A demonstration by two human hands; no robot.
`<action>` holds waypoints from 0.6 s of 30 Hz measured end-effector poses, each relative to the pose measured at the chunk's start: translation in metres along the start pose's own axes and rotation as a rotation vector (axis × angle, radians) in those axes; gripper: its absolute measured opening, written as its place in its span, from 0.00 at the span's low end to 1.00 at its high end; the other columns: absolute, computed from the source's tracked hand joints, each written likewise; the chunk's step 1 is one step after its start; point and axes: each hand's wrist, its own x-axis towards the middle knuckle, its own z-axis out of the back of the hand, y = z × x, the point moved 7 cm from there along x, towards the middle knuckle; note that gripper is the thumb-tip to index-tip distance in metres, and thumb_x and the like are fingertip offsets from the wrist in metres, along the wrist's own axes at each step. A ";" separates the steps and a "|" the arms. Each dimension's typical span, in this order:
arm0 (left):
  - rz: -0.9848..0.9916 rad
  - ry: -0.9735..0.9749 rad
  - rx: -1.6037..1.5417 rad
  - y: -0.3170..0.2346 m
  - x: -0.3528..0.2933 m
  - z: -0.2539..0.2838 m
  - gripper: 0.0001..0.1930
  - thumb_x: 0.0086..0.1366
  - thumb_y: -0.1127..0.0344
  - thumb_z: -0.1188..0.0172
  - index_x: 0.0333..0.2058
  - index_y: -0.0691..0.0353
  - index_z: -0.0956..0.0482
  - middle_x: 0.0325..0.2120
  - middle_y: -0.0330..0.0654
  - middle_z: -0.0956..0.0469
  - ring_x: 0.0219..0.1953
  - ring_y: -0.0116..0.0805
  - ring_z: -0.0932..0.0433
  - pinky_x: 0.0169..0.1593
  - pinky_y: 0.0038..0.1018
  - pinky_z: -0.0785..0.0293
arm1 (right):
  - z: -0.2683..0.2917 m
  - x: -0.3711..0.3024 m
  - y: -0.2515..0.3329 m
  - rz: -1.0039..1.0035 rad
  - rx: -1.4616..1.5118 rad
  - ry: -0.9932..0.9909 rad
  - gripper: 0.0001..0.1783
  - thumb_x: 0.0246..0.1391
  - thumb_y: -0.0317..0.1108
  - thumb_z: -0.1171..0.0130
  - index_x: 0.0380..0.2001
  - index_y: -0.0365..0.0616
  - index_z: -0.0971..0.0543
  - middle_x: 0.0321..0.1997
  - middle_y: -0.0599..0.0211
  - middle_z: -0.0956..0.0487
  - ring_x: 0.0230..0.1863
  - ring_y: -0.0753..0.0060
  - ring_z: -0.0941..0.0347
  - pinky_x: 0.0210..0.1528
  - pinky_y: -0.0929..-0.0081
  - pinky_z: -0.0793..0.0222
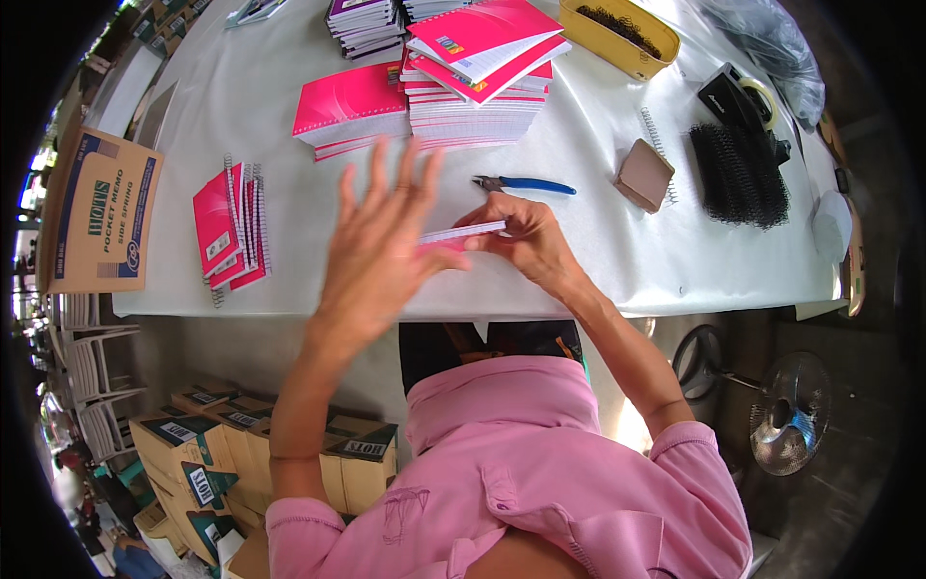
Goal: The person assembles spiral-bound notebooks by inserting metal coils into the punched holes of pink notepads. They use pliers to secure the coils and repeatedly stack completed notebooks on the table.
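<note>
My right hand [532, 241] pinches the end of a small pink memo pad [463, 233], held edge-on above the table. At the pad's left end, my left hand [374, 253] is spread wide and slightly blurred, its thumb stretched along the pad's near side. Whether that thumb touches the pad is hard to make out. Just beyond the right hand lie blue-handled wire cutters [526, 183]. A tall stack of pink pads [479, 114] rises behind, beside a shorter stack [352, 106]. To the left lies a small pile of spiral-bound pink memo pads [230, 230].
On the right are a brown block [643, 175], a loose wire spiral [654, 130], a heap of black spiral coils [738, 179] and a tape dispenser [738, 101]. A yellow tray [617, 43] holds dark coils. A cardboard box [106, 212] borders the left; a fan [789, 413] stands lower right.
</note>
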 end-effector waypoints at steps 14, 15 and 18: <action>0.066 0.300 -0.067 -0.008 0.012 -0.050 0.30 0.67 0.56 0.41 0.66 0.49 0.35 0.43 0.51 0.18 0.33 0.53 0.18 0.34 0.42 0.22 | 0.301 0.018 0.051 -0.167 -1.534 -0.736 0.18 0.54 0.43 0.36 0.41 0.40 0.20 0.42 0.46 0.20 0.44 0.44 0.22 0.45 0.53 0.27; 0.012 0.250 -0.085 -0.010 0.014 -0.048 0.29 0.67 0.55 0.41 0.65 0.52 0.34 0.40 0.52 0.18 0.30 0.53 0.18 0.30 0.43 0.23 | 0.306 0.014 0.055 -0.078 -1.528 -0.740 0.15 0.55 0.40 0.38 0.41 0.41 0.20 0.42 0.46 0.20 0.44 0.45 0.22 0.45 0.53 0.27; -0.002 0.188 -0.081 -0.007 0.004 -0.043 0.29 0.68 0.53 0.41 0.64 0.55 0.33 0.37 0.52 0.17 0.28 0.53 0.18 0.27 0.43 0.24 | 0.212 0.019 0.091 0.268 -1.397 -0.574 0.10 0.56 0.28 0.41 0.41 0.41 0.20 0.40 0.50 0.19 0.43 0.50 0.21 0.45 0.57 0.25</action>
